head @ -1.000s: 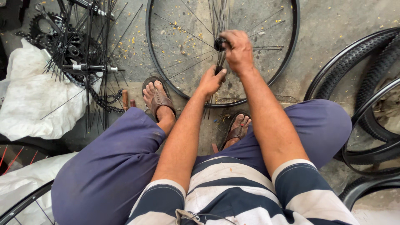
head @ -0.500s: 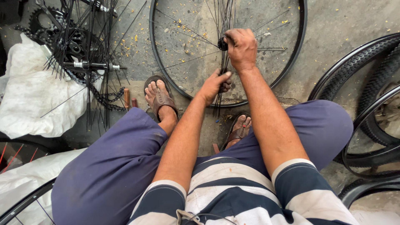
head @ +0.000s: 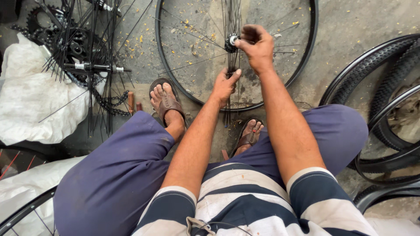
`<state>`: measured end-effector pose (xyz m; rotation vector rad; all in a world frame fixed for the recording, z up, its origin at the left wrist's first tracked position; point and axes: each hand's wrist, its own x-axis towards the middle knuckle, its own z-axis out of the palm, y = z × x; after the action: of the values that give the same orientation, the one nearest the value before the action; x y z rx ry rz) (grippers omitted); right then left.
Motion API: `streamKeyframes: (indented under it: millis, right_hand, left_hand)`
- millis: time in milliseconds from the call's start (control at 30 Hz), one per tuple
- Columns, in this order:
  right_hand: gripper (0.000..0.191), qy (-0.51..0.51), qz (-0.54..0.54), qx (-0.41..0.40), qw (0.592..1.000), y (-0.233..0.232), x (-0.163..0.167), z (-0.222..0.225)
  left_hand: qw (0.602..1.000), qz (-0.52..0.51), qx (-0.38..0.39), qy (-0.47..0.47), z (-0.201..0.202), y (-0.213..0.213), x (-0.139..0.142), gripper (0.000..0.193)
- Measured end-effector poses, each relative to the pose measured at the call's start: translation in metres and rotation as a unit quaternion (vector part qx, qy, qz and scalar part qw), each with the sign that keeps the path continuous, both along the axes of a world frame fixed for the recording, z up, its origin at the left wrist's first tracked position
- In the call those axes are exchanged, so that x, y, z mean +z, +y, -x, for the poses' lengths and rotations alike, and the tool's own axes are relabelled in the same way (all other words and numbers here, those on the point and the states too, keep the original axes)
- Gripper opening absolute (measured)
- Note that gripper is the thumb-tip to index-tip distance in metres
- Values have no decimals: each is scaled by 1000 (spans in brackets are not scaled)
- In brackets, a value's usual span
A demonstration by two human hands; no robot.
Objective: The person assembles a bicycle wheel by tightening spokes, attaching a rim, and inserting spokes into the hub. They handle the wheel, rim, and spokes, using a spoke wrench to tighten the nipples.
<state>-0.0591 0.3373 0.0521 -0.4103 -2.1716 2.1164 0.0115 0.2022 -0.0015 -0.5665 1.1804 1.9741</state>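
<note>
Both hands unmoved, right hand (head: 258,46) gripping hub (head: 231,42)

a bicycle repair workshop: rims (head: 306,52), tyres (head: 385,87), spoked hubs (head: 92,65) (on bare concrete).

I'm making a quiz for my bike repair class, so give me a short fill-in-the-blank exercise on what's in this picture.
1. The right hand grips the small metal ____ at the middle of the black rim.
2. The left hand holds a bundle of thin black ____ hanging below it.
3. Each foot wears a brown ____.
4. At the right, black ____ lie on the concrete floor.

Missing words: hub; spokes; sandal; tyres
</note>
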Motion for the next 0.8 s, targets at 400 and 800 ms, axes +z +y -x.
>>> streamKeyframes:
  millis: [400, 800]
  right_hand:
    - [22, -121, -265, 64, 954, 5, 9, -24]
    - [20, -230, -2, -1, 973, -2, 0, -18]
  left_hand:
    - [985, 110, 44, 121, 5, 6, 1, 24]
    - [989, 126, -8, 82, 13, 7, 6, 19]
